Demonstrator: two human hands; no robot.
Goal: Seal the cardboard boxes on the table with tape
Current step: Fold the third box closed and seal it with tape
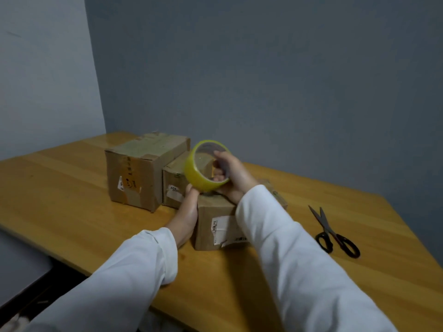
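Observation:
Three cardboard boxes stand on the wooden table (72,188): a large one (141,168) at the back left, a small one (173,185) beside it, and a nearer box (215,224) with white labels. My right hand (233,176) holds a yellow tape roll (203,168) above the nearer box, fingers through its core. My left hand (189,209) rests against that box's left top edge, under the roll. Whether a tape strip runs from roll to box is too blurred to tell.
Black-handled scissors (333,232) lie shut on the table to the right of the boxes. Grey walls meet in a corner behind the table. The table's near edge runs diagonally under my white sleeves.

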